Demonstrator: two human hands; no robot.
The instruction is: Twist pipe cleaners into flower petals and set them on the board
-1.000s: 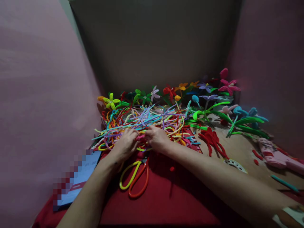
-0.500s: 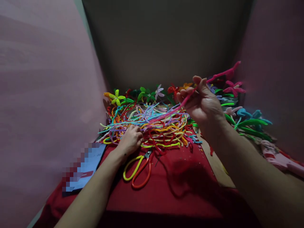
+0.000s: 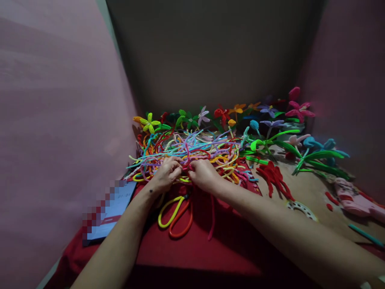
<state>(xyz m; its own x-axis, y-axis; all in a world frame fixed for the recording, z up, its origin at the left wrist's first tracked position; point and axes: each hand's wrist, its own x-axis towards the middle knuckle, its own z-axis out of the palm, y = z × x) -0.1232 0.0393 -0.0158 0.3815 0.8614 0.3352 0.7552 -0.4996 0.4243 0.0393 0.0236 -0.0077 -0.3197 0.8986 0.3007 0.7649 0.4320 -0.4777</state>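
Note:
My left hand (image 3: 169, 173) and my right hand (image 3: 203, 173) are close together at the front of a tangled pile of colourful pipe cleaners (image 3: 204, 148). Both have their fingers pinched. A pink pipe cleaner (image 3: 211, 222) runs between them, and one length of it hangs below my right hand onto the red cloth. The fingertips partly hide where the pink stem is gripped. Just below my hands lie scissors with one yellow and one orange handle (image 3: 181, 218); their blades are mostly hidden.
A row of pipe-cleaner flowers (image 3: 222, 115) stands along the back. On the right, a brown board (image 3: 288, 168) bears red pipe-cleaner pieces (image 3: 275, 178), a ring with holes (image 3: 301, 209) and a pink tool (image 3: 355, 198). A phone or tablet (image 3: 116, 208) lies at left on red cloth (image 3: 234, 253).
My right hand has come down and left from above the pile to beside my left hand. The pink pipe cleaner, earlier stretched up to the right, now hangs down in front.

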